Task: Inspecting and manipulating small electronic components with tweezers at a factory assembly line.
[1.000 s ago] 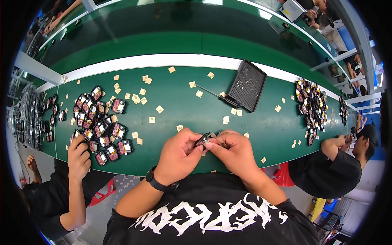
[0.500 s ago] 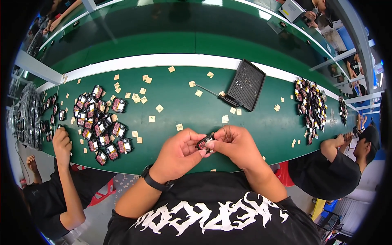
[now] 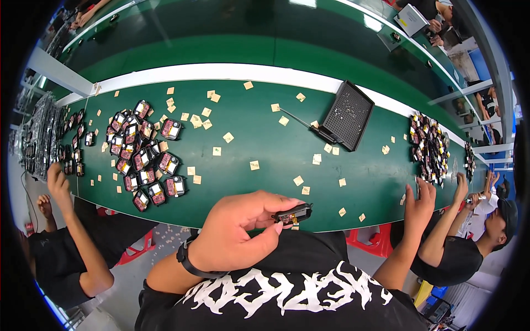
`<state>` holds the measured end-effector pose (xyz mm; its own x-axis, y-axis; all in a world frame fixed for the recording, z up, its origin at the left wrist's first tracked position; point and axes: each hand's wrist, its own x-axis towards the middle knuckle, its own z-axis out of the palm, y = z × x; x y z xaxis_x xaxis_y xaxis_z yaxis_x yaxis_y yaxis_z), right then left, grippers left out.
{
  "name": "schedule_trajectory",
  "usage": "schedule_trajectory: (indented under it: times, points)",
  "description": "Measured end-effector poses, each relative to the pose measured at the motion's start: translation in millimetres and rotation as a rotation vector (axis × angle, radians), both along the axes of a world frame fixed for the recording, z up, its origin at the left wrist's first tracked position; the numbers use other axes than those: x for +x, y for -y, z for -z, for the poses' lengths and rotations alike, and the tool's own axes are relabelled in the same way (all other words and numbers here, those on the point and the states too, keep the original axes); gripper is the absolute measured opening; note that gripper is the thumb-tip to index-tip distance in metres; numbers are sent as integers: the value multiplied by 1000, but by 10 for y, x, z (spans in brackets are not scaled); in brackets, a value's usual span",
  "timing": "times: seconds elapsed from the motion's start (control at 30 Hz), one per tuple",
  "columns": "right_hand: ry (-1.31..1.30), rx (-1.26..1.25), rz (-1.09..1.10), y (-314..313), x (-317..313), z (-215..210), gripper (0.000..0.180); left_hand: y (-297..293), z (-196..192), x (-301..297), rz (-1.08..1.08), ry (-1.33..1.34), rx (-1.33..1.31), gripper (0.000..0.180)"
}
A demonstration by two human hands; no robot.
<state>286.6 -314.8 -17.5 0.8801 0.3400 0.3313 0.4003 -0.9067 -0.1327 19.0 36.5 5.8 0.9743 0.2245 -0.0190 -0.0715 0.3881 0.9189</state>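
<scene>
Small black module (image 3: pixel 294 213) with an orange-brown strip is pinched between thumb and fingertips of the left hand (image 3: pixel 237 234), held just over the near edge of the green desk (image 3: pixel 265 132). Right hand (image 3: pixel 420 197) is open, fingers spread, holding nothing, raised to the right of the module. Pile of similar modules (image 3: pixel 144 156) sits left of it on the desk, black perforated tray (image 3: pixel 348 115) beyond it, tan paper squares (image 3: pixel 254 164) scattered between.

A green table (image 3: pixel 265 138) spans the view; a heap of small dark parts (image 3: pixel 144 154) lies at nine o'clock; a black perforated tray (image 3: pixel 348 115) sits at one o'clock; tan paper squares (image 3: pixel 227 137) lie scattered between.
</scene>
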Motion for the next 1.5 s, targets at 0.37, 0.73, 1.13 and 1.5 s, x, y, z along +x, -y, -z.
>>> schedule_trajectory:
  times: [0.37,0.73,1.13,1.5]
  points:
    - [90,-182,-35,833,310,539,25,-1018,348,-383,-813,-282,861,23]
    - [125,-180,39,619,608,471,36,-1894,443,-923,-1073,-680,1129,27]
    - [272,-92,-268,481,291,132,30,-649,191,-223,-789,-279,1215,27]
    - [124,165,-1014,-1050,-867,-159,34,437,388,628,198,-302,-375,49]
